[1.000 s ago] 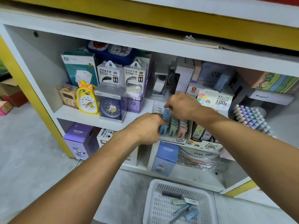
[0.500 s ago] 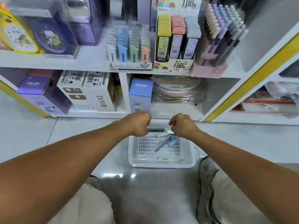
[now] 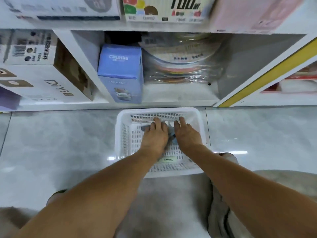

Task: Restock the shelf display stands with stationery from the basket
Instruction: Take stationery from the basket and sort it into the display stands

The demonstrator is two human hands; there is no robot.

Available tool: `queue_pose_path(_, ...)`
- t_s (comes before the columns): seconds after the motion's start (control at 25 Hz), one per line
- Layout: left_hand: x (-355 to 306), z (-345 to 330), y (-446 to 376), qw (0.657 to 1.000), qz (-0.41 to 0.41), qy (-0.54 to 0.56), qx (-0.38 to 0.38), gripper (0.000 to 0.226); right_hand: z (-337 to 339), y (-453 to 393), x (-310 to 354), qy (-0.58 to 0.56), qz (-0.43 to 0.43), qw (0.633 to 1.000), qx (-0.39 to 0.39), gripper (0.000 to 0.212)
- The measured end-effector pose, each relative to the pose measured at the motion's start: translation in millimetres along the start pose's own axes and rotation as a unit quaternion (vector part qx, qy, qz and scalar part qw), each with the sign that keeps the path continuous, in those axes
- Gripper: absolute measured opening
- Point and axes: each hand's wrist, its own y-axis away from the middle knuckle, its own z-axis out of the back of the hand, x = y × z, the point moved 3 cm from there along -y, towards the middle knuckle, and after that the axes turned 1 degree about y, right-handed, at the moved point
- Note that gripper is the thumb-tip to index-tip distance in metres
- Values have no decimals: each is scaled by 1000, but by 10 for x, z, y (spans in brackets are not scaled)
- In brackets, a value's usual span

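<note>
A white slotted plastic basket (image 3: pixel 121 140) sits on the floor in front of the shelf. Both my hands are down inside it, side by side. My left hand (image 3: pixel 154 136) lies palm down with fingers reaching onto a grey stationery pack (image 3: pixel 145 127) at the far end. My right hand (image 3: pixel 186 134) lies beside it, fingers stretched toward the basket's far wall. A few small packs show between and under the hands, and a pale green one (image 3: pixel 167 159) lies near the front wall. The display stands (image 3: pixel 164 9) show only as their blurred front edges at the top.
The lower shelf holds a blue box (image 3: pixel 121 73), a plastic-wrapped stack of round coloured items (image 3: pixel 183 64) and white DIY boxes (image 3: pixel 39 83). A yellow-edged shelf post (image 3: pixel 267 73) slants at the right. My knees and shoes flank the basket on the grey tiled floor (image 3: pixel 60 143).
My hands left the display stand on the upper shelf and dropped into the basket. The view tilted down and moved closer; the curled fists have opened onto the packs.
</note>
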Motion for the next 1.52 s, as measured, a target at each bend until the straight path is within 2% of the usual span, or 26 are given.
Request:
queue_pose_path(0.16, -34, -88, -39, 999, 24, -5, -48, 79, -88, -10, 4, 22, -9, 999, -43, 75)
queue_pose_path(0.36, -97, -201, 71, 995, 75, 57, -32, 82, -130, 35, 27, 37, 8, 999, -31, 68)
queue_pose_path(0.48, -57, -199, 22, 995, 37, 92, -26, 71, -112, 19, 5, 44, 25, 999, 1, 66)
queue_pose_path(0.64, 70, -195, -119, 994, -8, 103, 22, 57, -85, -29, 31, 100, 81, 992, 14, 53)
queue_pose_path(0.76, 29, -289, -59, 991, -102, 78, 31, 59, -41, -87, -3, 76, 106, 991, 24, 38)
queue_pose_path(0.84, 18, -344, -26, 990, -129, 55, 30, 57, -47, -79, -5, 30, 128, 991, 19, 33)
queue_pose_path(1.0, 60, -285, -67, 991, -101, 87, 29, 41, -65, 15, -6, -29, 161, 986, -30, 21)
queue_pose_path(1.12, 199, -193, -85, 975, -42, 202, 86, 36, -9, 15, -120, -58, 139, 986, -72, 17)
queue_pose_path(1.2, 381, -148, -95, 940, 46, 317, 120, 24, 50, -11, -181, -153, 76, 981, -89, 13)
queue_pose_path(1.24, 473, -141, -58, 908, 96, 389, 126, 18, 76, -4, -187, -209, 30, 973, -91, 16)
queue_pose_path(1.32, 551, -144, 89, 815, 161, 540, 134, 12, 76, 34, -161, -331, -51, 941, -46, 21)
queue_pose_path(1.4, 527, -155, 235, 732, 155, 649, 140, 17, 19, 127, -30, -450, -74, 888, 61, 31)
queue_pose_path(1.44, 496, -174, 288, 700, 143, 684, 147, 19, -11, 189, 43, -492, -69, 862, 101, 30)
queue_pose_path(1.52, 448, -222, 362, 662, 130, 719, 164, 21, -50, 287, 157, -566, -47, 810, 143, 14)
